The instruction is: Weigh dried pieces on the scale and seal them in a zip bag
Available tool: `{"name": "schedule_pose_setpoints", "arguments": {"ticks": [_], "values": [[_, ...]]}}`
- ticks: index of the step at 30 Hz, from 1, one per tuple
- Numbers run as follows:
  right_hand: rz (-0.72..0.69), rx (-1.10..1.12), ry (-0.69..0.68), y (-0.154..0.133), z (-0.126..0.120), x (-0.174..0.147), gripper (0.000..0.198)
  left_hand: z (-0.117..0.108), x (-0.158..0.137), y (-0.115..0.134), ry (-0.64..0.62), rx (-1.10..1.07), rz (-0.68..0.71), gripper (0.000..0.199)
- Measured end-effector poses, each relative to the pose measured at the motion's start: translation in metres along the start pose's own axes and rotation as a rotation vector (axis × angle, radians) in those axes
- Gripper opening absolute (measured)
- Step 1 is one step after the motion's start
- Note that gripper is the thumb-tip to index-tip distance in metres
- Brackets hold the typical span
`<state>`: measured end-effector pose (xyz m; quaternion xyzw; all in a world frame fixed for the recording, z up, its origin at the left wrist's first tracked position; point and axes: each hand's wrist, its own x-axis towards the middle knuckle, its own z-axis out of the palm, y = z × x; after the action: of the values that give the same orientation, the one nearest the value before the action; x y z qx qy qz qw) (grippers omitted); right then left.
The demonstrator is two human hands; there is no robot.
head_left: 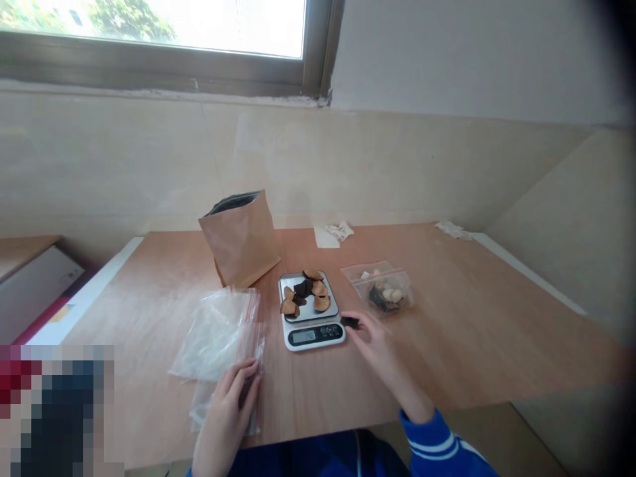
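Observation:
A small digital kitchen scale (312,333) sits mid-table with several brown and black dried pieces (307,291) on its steel platform. My right hand (373,341) hovers just right of the scale's display, pinching a small dark piece (350,322) between thumb and fingertips. My left hand (229,404) rests near the front edge on a stack of clear zip bags (218,334), fingers curled on their red-striped edge. A filled zip bag (383,287) with light and dark pieces lies right of the scale.
An open brown paper pouch (242,240) stands behind the scale on the wooden table (477,331). Crumpled white paper scraps (334,234) (453,230) lie along the back by the tiled wall. A lower shelf (34,278) stands at left.

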<state>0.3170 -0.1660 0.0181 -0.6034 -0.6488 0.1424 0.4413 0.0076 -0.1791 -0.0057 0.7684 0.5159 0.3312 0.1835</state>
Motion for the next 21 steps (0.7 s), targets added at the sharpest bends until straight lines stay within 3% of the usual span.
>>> {"name": "schedule_pose_setpoints", "arguments": {"ticks": [7,16,21], "values": [[-0.176,0.049,-0.081,-0.046,0.021,0.036,0.028,-0.002,0.000,0.003,-0.025,0.037,0.023,0.024],[-0.246,-0.110,-0.124,-0.032,0.053,0.049,0.034,-0.004,-0.002,0.006,-0.027,0.033,0.005,0.024],[-0.251,-0.235,-0.076,-0.044,0.059,0.042,0.028,-0.004,-0.002,0.007,-0.043,0.033,0.003,0.025]]}}
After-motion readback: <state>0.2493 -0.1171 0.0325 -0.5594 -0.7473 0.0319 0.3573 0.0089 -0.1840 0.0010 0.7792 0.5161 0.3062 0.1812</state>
